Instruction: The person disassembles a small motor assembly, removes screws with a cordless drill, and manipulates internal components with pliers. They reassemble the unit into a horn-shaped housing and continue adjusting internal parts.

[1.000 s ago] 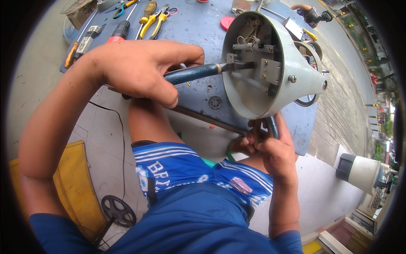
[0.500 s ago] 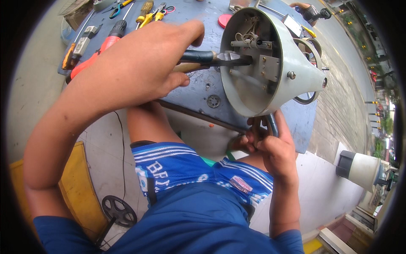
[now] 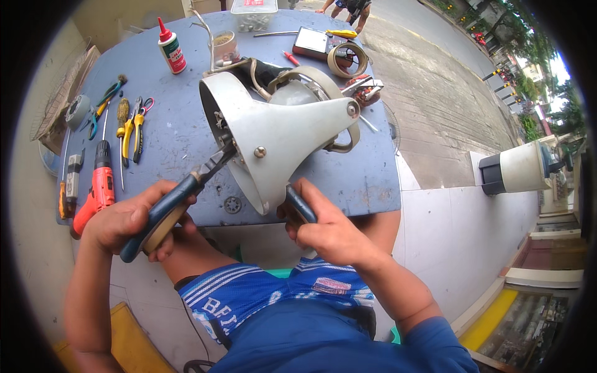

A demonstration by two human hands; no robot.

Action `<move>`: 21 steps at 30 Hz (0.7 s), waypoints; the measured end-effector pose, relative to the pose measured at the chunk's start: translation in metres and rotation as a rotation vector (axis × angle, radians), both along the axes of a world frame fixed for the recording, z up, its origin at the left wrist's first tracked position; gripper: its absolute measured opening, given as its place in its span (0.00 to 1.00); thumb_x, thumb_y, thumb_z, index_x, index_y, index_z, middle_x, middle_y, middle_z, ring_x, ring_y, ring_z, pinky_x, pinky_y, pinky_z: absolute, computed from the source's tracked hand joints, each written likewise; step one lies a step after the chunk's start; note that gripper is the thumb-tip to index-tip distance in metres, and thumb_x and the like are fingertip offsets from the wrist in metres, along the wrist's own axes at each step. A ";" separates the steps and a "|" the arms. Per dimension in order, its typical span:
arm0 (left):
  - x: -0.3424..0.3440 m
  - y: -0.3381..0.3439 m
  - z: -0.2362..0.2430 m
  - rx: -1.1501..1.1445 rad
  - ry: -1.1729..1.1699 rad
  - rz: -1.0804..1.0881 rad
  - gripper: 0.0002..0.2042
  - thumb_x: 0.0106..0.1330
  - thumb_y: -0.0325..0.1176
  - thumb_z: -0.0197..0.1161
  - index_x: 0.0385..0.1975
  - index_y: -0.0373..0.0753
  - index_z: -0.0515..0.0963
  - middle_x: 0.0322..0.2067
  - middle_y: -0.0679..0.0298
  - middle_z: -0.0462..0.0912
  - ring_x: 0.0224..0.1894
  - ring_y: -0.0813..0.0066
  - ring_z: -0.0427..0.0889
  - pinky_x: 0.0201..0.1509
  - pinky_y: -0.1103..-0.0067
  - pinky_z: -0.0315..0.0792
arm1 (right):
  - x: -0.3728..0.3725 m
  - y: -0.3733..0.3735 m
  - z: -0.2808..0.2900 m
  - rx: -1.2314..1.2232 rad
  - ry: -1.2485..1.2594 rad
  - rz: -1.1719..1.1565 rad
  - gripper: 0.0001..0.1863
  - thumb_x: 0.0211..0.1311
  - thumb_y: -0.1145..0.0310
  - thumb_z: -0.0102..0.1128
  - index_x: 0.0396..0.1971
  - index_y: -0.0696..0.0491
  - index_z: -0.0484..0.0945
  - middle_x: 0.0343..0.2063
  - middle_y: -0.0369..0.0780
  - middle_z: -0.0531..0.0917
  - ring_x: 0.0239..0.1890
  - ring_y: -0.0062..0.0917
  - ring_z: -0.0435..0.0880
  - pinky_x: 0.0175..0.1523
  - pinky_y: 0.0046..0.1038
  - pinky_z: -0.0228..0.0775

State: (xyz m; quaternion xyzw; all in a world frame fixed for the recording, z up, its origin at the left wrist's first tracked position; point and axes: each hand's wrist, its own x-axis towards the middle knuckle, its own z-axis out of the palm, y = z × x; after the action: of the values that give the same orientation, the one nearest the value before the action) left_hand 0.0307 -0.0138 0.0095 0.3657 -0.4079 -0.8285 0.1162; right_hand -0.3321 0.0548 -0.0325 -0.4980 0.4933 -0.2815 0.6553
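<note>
A pale grey, bell-shaped metal housing (image 3: 289, 133) lies tilted on the blue table, its open side facing left. A screw sits in its wall and metal parts show just inside the rim. My left hand (image 3: 118, 221) is closed round a pair of pliers (image 3: 171, 208) with dark blue and tan handles. Their jaws reach into the housing's opening. Below the housing, my right hand (image 3: 333, 233) grips a dark blue handle (image 3: 301, 205) that rises to the lower rim. The rest of that tool is hidden, so its kind does not show.
Along the left of the table (image 3: 186, 133) lie a red drill (image 3: 99, 189), a screwdriver (image 3: 122, 118) and yellow-handled pliers (image 3: 129, 138). Farther back stand a glue bottle (image 3: 171, 48) and a clear tub (image 3: 254, 17). A multimeter (image 3: 312, 43) and a metal ring (image 3: 347, 60) lie at the far right.
My left hand has dropped down and left, so the pliers now slant up into the housing. The view has shifted, showing more of the table's far side. The housing appears turned, hiding its inside more.
</note>
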 end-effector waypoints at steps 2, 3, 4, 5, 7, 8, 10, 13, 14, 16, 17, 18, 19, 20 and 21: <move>0.007 0.003 0.007 -0.088 -0.079 0.054 0.51 0.57 0.63 0.80 0.73 0.38 0.65 0.55 0.51 0.79 0.37 0.69 0.89 0.35 0.78 0.81 | 0.000 -0.001 0.000 0.020 0.003 0.004 0.27 0.55 0.72 0.54 0.58 0.58 0.68 0.41 0.44 0.77 0.39 0.28 0.75 0.44 0.31 0.72; 0.009 0.005 0.009 -0.290 -0.258 0.127 0.53 0.49 0.61 0.85 0.72 0.38 0.69 0.52 0.57 0.76 0.35 0.75 0.85 0.36 0.81 0.78 | 0.001 0.000 0.000 0.014 -0.015 -0.003 0.27 0.55 0.72 0.54 0.58 0.58 0.68 0.41 0.44 0.77 0.38 0.28 0.75 0.44 0.31 0.72; 0.010 0.006 0.010 -0.400 -0.322 0.152 0.53 0.46 0.60 0.86 0.71 0.37 0.70 0.53 0.57 0.75 0.35 0.76 0.85 0.37 0.82 0.77 | 0.000 0.001 0.000 0.034 -0.021 -0.018 0.27 0.55 0.72 0.54 0.58 0.58 0.69 0.40 0.44 0.77 0.37 0.27 0.75 0.43 0.30 0.72; 0.012 0.009 0.010 -0.514 -0.371 0.187 0.54 0.44 0.58 0.88 0.70 0.37 0.71 0.53 0.58 0.75 0.35 0.77 0.84 0.37 0.82 0.77 | 0.001 0.002 0.001 0.069 -0.020 -0.023 0.27 0.55 0.72 0.54 0.58 0.57 0.69 0.39 0.43 0.77 0.37 0.26 0.75 0.42 0.30 0.71; 0.013 0.019 0.006 -0.590 -0.385 0.333 0.55 0.36 0.52 0.93 0.66 0.33 0.74 0.55 0.57 0.73 0.37 0.80 0.84 0.41 0.83 0.77 | 0.000 0.003 0.002 0.082 -0.020 -0.045 0.27 0.55 0.72 0.54 0.58 0.57 0.69 0.37 0.42 0.77 0.36 0.23 0.75 0.40 0.28 0.71; 0.013 0.025 0.001 -0.534 -0.269 0.451 0.53 0.37 0.51 0.94 0.65 0.32 0.74 0.57 0.54 0.74 0.39 0.77 0.86 0.45 0.82 0.81 | 0.000 0.003 0.003 0.097 -0.019 -0.041 0.28 0.55 0.72 0.54 0.59 0.57 0.69 0.36 0.41 0.76 0.35 0.22 0.74 0.39 0.27 0.70; 0.011 0.040 -0.010 -0.425 -0.198 0.597 0.56 0.37 0.58 0.93 0.65 0.32 0.72 0.60 0.52 0.74 0.49 0.66 0.88 0.54 0.78 0.84 | 0.000 0.005 0.004 0.118 -0.081 -0.049 0.29 0.53 0.73 0.55 0.60 0.57 0.70 0.34 0.38 0.76 0.35 0.19 0.74 0.39 0.25 0.70; 0.001 0.056 -0.024 -0.246 0.209 0.881 0.37 0.69 0.44 0.75 0.69 0.28 0.67 0.66 0.41 0.74 0.66 0.55 0.82 0.70 0.73 0.79 | 0.004 0.005 0.005 0.084 -0.096 -0.079 0.32 0.51 0.73 0.54 0.61 0.58 0.69 0.36 0.37 0.77 0.36 0.19 0.75 0.41 0.24 0.70; -0.005 0.061 -0.028 -0.155 0.316 0.980 0.33 0.75 0.42 0.69 0.70 0.27 0.66 0.67 0.39 0.73 0.69 0.52 0.79 0.71 0.71 0.79 | 0.006 0.005 0.005 0.101 -0.109 -0.088 0.32 0.51 0.74 0.54 0.62 0.58 0.69 0.38 0.38 0.77 0.37 0.20 0.75 0.41 0.24 0.70; -0.014 0.064 -0.029 -0.158 0.370 1.011 0.30 0.77 0.43 0.65 0.68 0.26 0.69 0.65 0.37 0.75 0.69 0.47 0.80 0.75 0.63 0.74 | 0.008 0.005 0.005 0.123 -0.138 -0.099 0.34 0.51 0.74 0.54 0.63 0.58 0.69 0.41 0.39 0.78 0.38 0.20 0.76 0.42 0.24 0.71; -0.019 0.066 -0.028 -0.178 0.327 1.030 0.31 0.77 0.43 0.65 0.69 0.25 0.68 0.63 0.38 0.76 0.68 0.48 0.80 0.74 0.63 0.75 | 0.009 0.005 0.006 0.141 -0.137 -0.109 0.35 0.51 0.74 0.54 0.64 0.57 0.68 0.43 0.40 0.78 0.38 0.21 0.76 0.42 0.25 0.72; -0.021 0.067 -0.026 -0.147 0.235 1.086 0.31 0.77 0.42 0.65 0.69 0.24 0.67 0.62 0.38 0.78 0.67 0.49 0.80 0.73 0.62 0.76 | 0.009 0.006 0.007 0.157 -0.144 -0.116 0.36 0.50 0.75 0.54 0.66 0.57 0.68 0.45 0.41 0.78 0.39 0.21 0.77 0.42 0.25 0.72; -0.028 0.070 -0.025 -0.222 0.040 1.114 0.33 0.76 0.44 0.66 0.70 0.24 0.65 0.52 0.45 0.83 0.47 0.61 0.90 0.52 0.71 0.87 | 0.009 0.005 0.008 0.163 -0.166 -0.118 0.37 0.50 0.75 0.54 0.67 0.57 0.67 0.47 0.41 0.78 0.39 0.22 0.77 0.42 0.25 0.73; -0.025 0.071 -0.019 -0.245 -0.091 1.057 0.34 0.76 0.45 0.67 0.69 0.24 0.65 0.49 0.48 0.83 0.39 0.66 0.88 0.43 0.75 0.85 | 0.009 0.005 0.009 0.171 -0.165 -0.124 0.38 0.50 0.75 0.54 0.68 0.56 0.67 0.48 0.42 0.77 0.39 0.22 0.77 0.42 0.26 0.73; -0.024 0.071 -0.016 -0.249 -0.197 0.958 0.34 0.76 0.45 0.67 0.69 0.24 0.64 0.46 0.50 0.83 0.32 0.71 0.87 0.34 0.78 0.83 | 0.009 0.005 0.009 0.173 -0.175 -0.127 0.40 0.50 0.76 0.54 0.70 0.56 0.66 0.49 0.42 0.77 0.39 0.23 0.78 0.42 0.26 0.74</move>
State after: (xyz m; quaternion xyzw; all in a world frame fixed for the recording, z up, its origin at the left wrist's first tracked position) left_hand 0.0063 0.0567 -0.0066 0.5718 -0.2991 -0.5886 0.4870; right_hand -0.3228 0.0597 -0.0233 -0.3809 0.4873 -0.3211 0.7172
